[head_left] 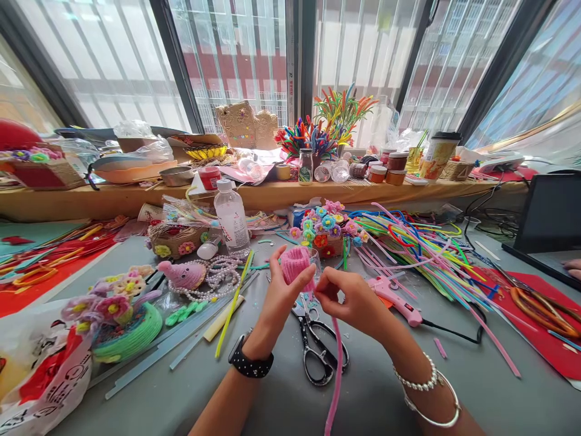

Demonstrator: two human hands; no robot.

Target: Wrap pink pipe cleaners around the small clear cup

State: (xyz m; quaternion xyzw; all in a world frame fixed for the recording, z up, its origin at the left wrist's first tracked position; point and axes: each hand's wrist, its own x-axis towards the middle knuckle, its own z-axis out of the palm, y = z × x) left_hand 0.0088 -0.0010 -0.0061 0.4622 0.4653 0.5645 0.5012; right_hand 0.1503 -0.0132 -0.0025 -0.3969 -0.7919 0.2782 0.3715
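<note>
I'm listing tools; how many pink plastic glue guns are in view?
1: the pink plastic glue gun lies on the grey tabletop, just right of the right hand. Others may be hidden.

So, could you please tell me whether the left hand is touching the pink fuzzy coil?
Touching: the head view plainly shows the left hand gripping the pink fuzzy coil between thumb and fingers.

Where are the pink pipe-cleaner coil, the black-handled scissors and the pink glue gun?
Pink pipe-cleaner coil (296, 266): head view, on its outer side.
Black-handled scissors (304, 334): head view, on the shank of one handle.
Pink glue gun (400, 300): head view, on the middle of its body.
</note>
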